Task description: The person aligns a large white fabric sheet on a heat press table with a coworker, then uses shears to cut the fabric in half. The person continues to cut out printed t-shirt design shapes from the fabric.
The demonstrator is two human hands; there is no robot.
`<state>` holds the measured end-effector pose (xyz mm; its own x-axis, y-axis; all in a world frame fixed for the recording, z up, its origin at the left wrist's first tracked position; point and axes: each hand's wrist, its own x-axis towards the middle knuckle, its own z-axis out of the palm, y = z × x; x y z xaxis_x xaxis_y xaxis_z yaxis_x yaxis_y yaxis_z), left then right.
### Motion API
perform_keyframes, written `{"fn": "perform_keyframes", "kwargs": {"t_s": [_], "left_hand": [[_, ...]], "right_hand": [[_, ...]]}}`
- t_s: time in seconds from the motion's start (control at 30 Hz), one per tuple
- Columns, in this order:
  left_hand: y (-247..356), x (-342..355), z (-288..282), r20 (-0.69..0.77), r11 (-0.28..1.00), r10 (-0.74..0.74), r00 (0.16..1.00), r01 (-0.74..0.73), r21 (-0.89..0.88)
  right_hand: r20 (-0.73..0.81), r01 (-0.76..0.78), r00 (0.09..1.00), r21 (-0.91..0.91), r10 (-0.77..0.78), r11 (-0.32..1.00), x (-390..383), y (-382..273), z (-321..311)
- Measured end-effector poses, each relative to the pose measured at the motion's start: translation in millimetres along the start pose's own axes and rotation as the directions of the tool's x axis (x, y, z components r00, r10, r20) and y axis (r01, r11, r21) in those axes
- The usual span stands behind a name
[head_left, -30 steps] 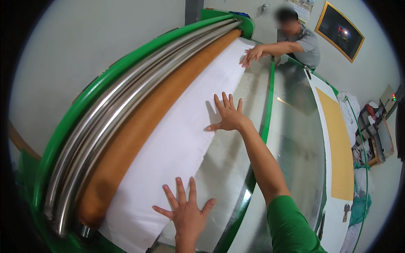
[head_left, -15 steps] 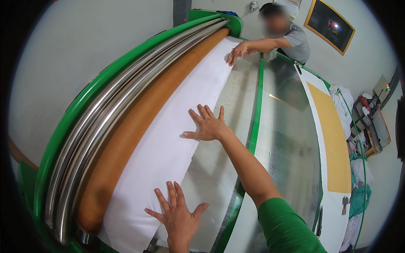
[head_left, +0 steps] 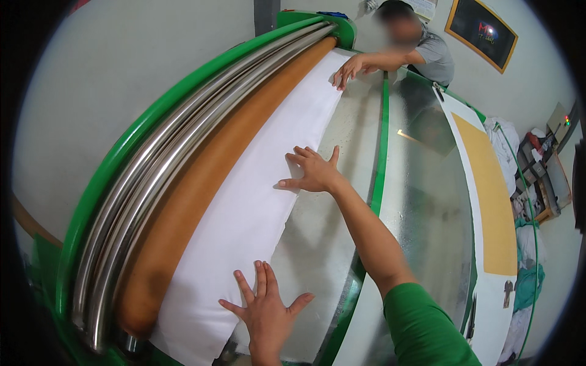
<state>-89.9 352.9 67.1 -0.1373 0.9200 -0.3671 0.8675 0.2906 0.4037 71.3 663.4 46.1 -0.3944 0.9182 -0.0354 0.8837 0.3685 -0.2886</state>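
A long white cloth sheet (head_left: 244, 195) lies along a padded brown roller (head_left: 201, 195) on a green-framed machine. My left hand (head_left: 268, 320) is low in the view, palm down with fingers spread, and its fingertips lie on the cloth's near end. Farther up, my right hand (head_left: 314, 171) is on the cloth's right edge, fingers apart, thumb on the white fabric. Neither hand grasps anything. Under and beside the cloth is a wet-looking, pale, shiny surface (head_left: 305, 244).
Steel rollers (head_left: 159, 158) and a curved green rail (head_left: 116, 146) run along the left. A co-worker's hand (head_left: 348, 72) touches the cloth's far end. At right stand a green bar (head_left: 379, 152), a yellow sheet (head_left: 488, 201), a key-shaped metal piece (head_left: 508, 293) and piled fabrics (head_left: 530, 274).
The whole view has shifted slightly to the right. My right hand's fingers are drawn in a little more, while my left hand keeps its spread on the cloth.
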Motion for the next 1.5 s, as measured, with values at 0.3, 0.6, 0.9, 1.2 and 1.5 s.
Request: {"fn": "perform_keyframes", "kwargs": {"t_s": [0.3,0.6,0.9,1.2,1.5], "left_hand": [[13,-6,-9,-0.003,0.998,-0.038,0.999,0.039,0.042],[19,-9,2,-0.025,0.996,-0.088,0.996,0.089,0.023],[16,-7,6,-0.051,0.998,-0.06,0.997,0.061,0.014],[14,-7,11,-0.094,0.999,-0.051,0.994,0.052,0.008],[15,-8,10,-0.104,0.998,-0.052,0.993,0.055,0.023]], "right_hand": [[0.011,-0.028,1.0,-0.059,0.029,0.998,1,-3,2],[0.106,0.001,0.994,-0.128,0.012,0.992,-2,-2,0],[0.081,0.008,0.997,-0.125,0.003,0.992,-1,1,5],[0.044,0.012,0.999,-0.098,-0.008,0.995,2,3,12],[0.029,0.013,1.0,-0.117,-0.01,0.993,2,2,16]]}}
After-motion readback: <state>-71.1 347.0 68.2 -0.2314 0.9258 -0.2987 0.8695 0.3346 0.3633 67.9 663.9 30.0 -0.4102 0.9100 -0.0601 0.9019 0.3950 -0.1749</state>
